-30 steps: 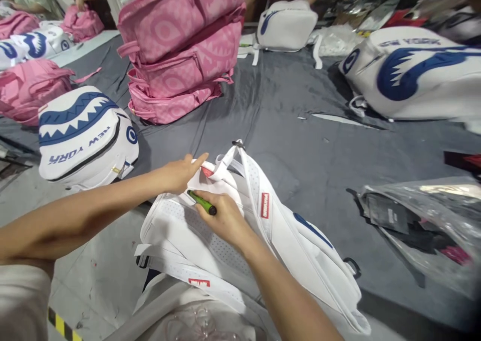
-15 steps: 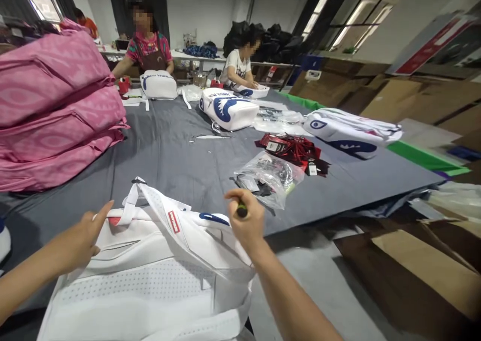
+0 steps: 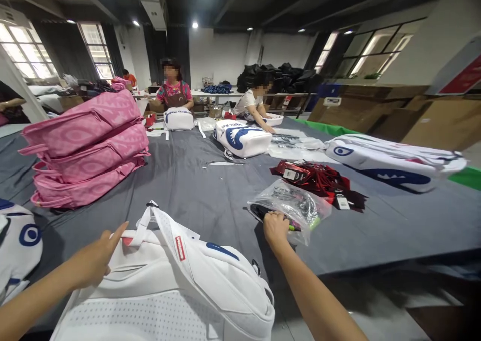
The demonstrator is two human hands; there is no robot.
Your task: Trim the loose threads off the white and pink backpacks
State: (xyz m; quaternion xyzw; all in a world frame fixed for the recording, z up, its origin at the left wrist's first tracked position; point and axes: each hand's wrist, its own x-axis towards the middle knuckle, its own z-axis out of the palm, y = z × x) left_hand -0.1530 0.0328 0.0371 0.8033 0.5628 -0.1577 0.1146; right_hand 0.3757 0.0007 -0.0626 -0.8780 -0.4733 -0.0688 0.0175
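Note:
A white backpack (image 3: 161, 281) with a red label and a dark blue patch stands close in front of me. My left hand (image 3: 93, 258) is at its upper left edge, thumb and fingers closed on the fabric and the index finger stretched out. On the table to the right lies a clear plastic bag (image 3: 289, 200) with dark items inside, their kind unclear. My right hand (image 3: 277, 226) is at the bag's near left side, fingers curled. Beside those fingers shows a black and yellow-green handheld tool (image 3: 291, 227); its working end is hidden.
Pink backpacks (image 3: 90, 150) are stacked at left, with another white backpack (image 3: 22, 245) nearer. Red tags (image 3: 319, 180) lie beyond the plastic bag. White backpacks (image 3: 244, 138) stand farther back and right (image 3: 391, 163). Two co-workers (image 3: 175, 90) (image 3: 251, 103) are across the table.
My right hand has moved from above the backpack's right side, away and rightward to the plastic bag. My left hand stays on the backpack. The view has tilted up.

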